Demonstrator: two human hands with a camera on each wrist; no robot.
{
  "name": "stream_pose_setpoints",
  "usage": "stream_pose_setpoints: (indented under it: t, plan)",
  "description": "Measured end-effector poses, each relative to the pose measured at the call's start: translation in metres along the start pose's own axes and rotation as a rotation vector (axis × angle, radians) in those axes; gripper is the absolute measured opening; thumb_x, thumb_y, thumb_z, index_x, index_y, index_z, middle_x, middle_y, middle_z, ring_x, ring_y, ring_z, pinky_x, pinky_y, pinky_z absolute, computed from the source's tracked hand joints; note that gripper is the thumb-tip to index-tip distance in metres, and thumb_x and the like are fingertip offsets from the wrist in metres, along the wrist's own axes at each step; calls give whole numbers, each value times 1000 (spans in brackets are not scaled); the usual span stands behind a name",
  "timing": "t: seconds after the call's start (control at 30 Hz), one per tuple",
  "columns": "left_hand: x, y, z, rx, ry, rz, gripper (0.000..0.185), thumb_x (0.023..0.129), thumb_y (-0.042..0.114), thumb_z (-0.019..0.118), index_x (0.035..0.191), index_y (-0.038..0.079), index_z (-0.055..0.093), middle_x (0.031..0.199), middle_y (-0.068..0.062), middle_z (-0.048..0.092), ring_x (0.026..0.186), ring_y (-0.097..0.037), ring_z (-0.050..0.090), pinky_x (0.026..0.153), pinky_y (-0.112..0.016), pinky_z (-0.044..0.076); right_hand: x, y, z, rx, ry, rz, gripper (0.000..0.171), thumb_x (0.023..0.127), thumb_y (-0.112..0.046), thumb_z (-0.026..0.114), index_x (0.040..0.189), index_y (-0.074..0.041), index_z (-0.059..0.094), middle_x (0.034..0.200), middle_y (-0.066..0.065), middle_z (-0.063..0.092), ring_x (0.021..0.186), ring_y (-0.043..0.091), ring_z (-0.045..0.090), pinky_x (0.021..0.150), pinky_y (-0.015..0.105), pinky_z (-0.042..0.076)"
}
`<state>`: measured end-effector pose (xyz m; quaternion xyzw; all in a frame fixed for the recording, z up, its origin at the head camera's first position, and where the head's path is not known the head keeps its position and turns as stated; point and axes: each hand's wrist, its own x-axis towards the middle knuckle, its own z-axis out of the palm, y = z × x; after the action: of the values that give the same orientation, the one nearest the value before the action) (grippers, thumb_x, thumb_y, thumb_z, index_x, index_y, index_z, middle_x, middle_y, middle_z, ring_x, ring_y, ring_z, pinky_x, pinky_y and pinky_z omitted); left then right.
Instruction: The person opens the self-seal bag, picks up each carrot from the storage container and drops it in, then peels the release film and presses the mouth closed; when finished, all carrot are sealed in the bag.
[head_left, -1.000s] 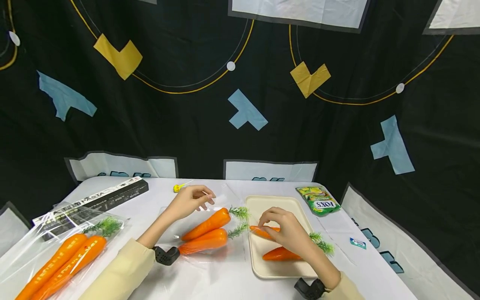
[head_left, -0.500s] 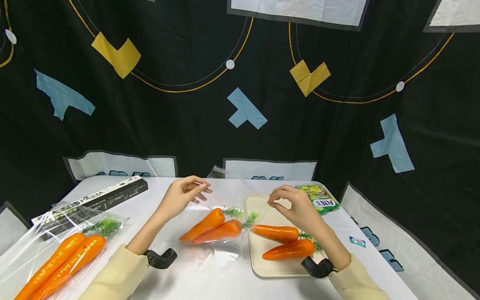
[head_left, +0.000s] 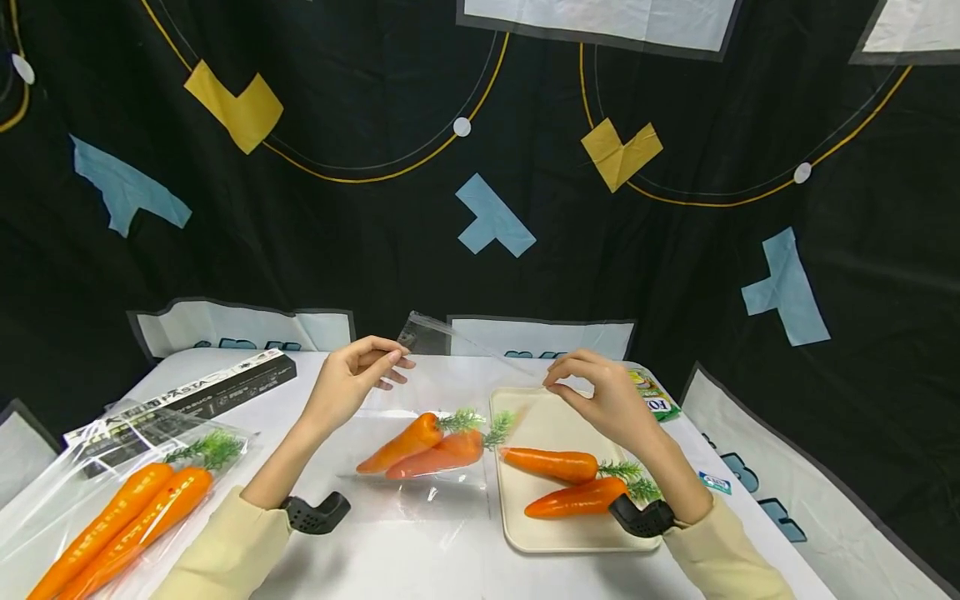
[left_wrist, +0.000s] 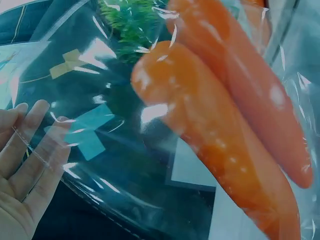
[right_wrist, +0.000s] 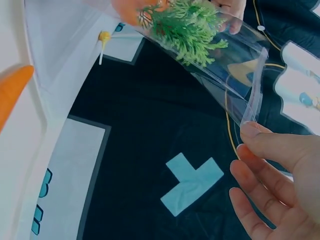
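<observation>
Carrots (head_left: 405,443) sit in a clear bag (head_left: 442,396), its upper edge pinched by left hand (head_left: 348,379) and right hand (head_left: 603,396), seemingly unsealed; another bagged pair (head_left: 105,529) lies farther left, two carrots (head_left: 551,463) unbagged on the tray (head_left: 525,531)

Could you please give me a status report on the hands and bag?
Left hand and right hand holding up clear bag. Two carrots inside. Tray at right; nothing seen in the way.

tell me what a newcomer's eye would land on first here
Probably the bright orange carrots in the clear bag held between the left grip and the right grip. Two more carrots lie on the cream tray at right. Blue shapes and gold shapes on the black backdrop may catch the eye next.
</observation>
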<state>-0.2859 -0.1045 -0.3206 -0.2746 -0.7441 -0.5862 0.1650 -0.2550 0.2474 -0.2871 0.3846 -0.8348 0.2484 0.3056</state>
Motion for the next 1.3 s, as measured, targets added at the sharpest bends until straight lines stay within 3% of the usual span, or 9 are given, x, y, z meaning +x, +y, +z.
stream_pose_setpoints:
  t: [0.2, 0.5, 0.8, 1.1, 1.3]
  plan:
    - [4, 12, -4, 0, 15, 23, 18, 96, 13, 61, 108, 1, 66, 99, -13, 71, 82, -25, 70, 71, -34, 57, 4, 0, -5, -1, 19, -30, 22, 77, 8, 76, 85, -12, 72, 93, -4, 67, 90, 15, 64, 76, 28, 55]
    - [7, 27, -3, 30, 67, 57, 19, 96, 18, 62, 107, 4, 67, 97, -11, 72, 80, -20, 69, 72, -30, 57, 3, -7, -6, -5, -5, 9, 22, 78, 4, 77, 86, -16, 72, 97, -5, 67, 93, 15, 62, 78, 31, 54]
    - [1, 29, 7, 41, 30, 23, 17, 95, 17, 63, 104, 5, 69, 91, -8, 72, 72, -22, 68, 66, -32, 57, 8, -23, 0, 59, -93, 28, 27, 78, 4, 76, 94, -17, 72, 105, -4, 67, 95, 13, 62, 78, 32, 54]
    - [-8, 35, 18, 107, 5, -13, 12, 93, 20, 65, 101, 13, 71, 87, -1, 72, 68, -20, 67, 63, -34, 57, 44, -47, 3, 117, -17, -83, 20, 82, 1, 74, 96, -13, 72, 103, -4, 67, 94, 12, 61, 78, 27, 53]
    - [-11, 38, 26, 119, -5, 11, 11, 93, 20, 66, 100, 13, 71, 84, 1, 72, 65, -16, 65, 60, -33, 56, 64, -58, 7, 103, 24, -154, 18, 81, 0, 76, 96, -10, 72, 100, -2, 67, 94, 12, 61, 78, 24, 52]
